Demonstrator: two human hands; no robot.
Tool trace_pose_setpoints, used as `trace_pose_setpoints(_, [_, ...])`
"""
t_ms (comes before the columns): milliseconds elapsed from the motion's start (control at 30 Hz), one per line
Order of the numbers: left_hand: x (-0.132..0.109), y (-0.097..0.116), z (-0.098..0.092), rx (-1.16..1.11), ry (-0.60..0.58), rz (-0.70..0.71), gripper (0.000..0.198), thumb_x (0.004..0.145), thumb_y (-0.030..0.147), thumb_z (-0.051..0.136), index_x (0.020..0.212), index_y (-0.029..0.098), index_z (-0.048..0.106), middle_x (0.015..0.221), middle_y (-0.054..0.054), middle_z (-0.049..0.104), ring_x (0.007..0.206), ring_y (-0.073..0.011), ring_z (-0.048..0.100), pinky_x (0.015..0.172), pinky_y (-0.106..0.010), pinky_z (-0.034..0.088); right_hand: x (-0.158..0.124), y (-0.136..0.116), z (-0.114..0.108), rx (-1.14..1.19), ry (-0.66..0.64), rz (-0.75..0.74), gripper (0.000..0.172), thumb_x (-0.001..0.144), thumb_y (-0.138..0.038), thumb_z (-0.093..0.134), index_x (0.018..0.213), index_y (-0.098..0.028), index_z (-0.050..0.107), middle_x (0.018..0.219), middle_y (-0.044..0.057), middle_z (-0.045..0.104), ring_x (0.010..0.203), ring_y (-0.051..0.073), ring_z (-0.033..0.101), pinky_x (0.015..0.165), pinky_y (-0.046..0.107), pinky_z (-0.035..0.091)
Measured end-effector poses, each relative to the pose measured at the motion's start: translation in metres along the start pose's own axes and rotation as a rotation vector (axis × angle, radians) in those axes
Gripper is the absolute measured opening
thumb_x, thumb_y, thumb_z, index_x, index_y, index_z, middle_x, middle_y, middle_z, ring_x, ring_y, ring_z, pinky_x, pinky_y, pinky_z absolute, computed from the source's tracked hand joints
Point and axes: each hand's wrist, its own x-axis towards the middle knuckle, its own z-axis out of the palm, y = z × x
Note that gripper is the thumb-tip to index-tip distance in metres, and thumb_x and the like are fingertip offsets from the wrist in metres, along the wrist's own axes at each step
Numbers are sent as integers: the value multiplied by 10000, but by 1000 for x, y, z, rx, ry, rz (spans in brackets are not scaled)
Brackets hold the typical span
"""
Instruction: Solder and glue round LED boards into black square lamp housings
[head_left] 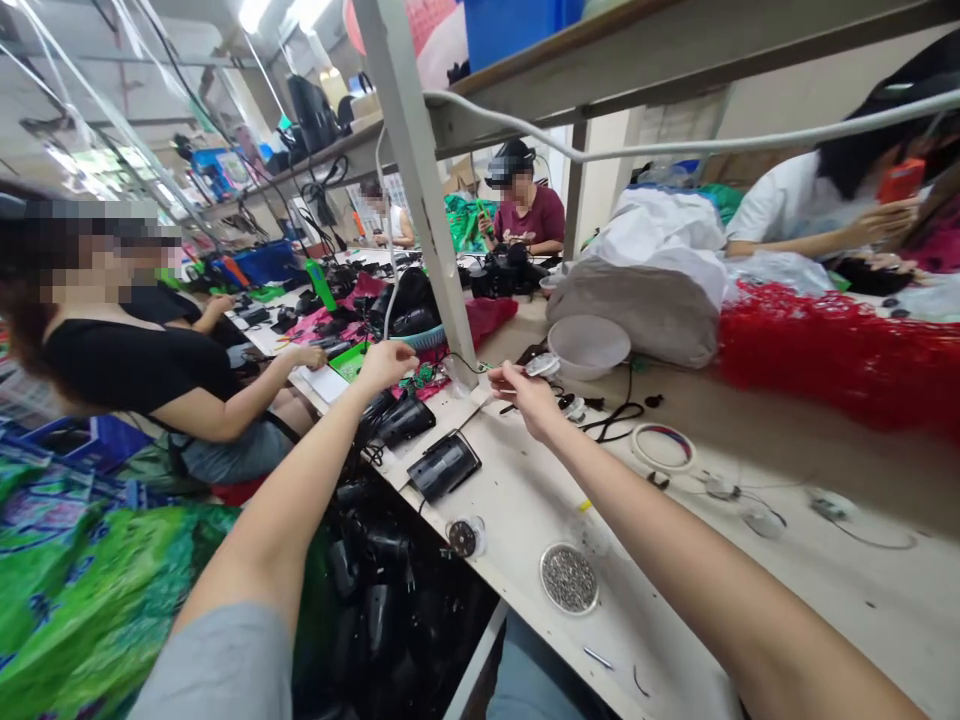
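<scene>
My left hand is stretched over the far part of the bench, fingers curled together; what they hold, if anything, is too small to tell. A thin dark wire runs between the hands, its end meeting the pinched fingertips of my right hand. Just behind that hand is a clear plastic part; I cannot tell whether it is held. Nearer me lie a black cylindrical housing and another black housing. A round dish of small metal pieces sits between my forearms.
A metal post rises behind my hands to a shelf. A white bowl, black cord and tape roll lie to the right. Co-workers sit left, opposite and right. Black housings fill a space below the bench.
</scene>
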Motion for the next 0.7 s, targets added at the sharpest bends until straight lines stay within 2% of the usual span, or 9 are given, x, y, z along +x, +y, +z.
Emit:
trace_pose_setpoints(67, [13,-13,23,44,-3,-36,236,812,253,657,999,184,783,1038,-80,788,1017,-256,717,942,-316,536,1,7,-3,-20,-17,33,368,805,-545,718,748,-182,709,903,83,760,831,175,694,718,277,581])
trace_pose_setpoints(167, [30,-22,55,62,-11,-38,279,774,206,656,1025,212,778,1077,-83,783,1097,-276,694,977,-323,517,-3,17,-6,-64,-50,70,386,773,-558,743,752,-174,725,895,99,765,798,176,687,689,277,573])
trace_pose_setpoints(300, [50,-28,81,67,-31,-14,329,695,144,683,1010,204,758,1052,-108,775,1086,-302,686,963,-349,510,-13,25,-15,-140,-100,81,487,730,-651,734,782,-167,741,956,125,774,817,198,691,696,306,574])
trace_pose_setpoints(400, [60,-33,85,59,-41,22,178,674,108,661,816,193,726,934,-124,754,993,-315,688,892,-375,512,-19,26,-22,-214,-127,74,563,722,-715,688,827,-165,748,1016,141,771,852,220,698,722,337,576])
trace_pose_setpoints(500, [64,-37,85,26,-37,83,97,684,104,630,674,199,641,892,-109,710,936,-281,669,836,-352,501,-22,26,-26,-312,-162,61,568,794,-702,601,889,-162,751,1057,149,765,896,234,703,750,353,571])
trace_pose_setpoints(600, [64,-43,84,-25,-38,122,107,696,109,606,658,205,577,865,-76,681,878,-233,643,803,-321,493,-25,26,-27,-458,-229,56,466,890,-566,521,899,-163,753,1041,132,768,914,224,700,757,336,557])
trace_pose_setpoints(700, [62,-52,85,-80,-41,105,105,734,125,577,701,217,540,793,-41,671,828,-209,626,783,-311,493,-30,27,-29,-674,-348,69,269,871,-347,573,751,-173,740,863,86,769,813,201,689,735,298,516])
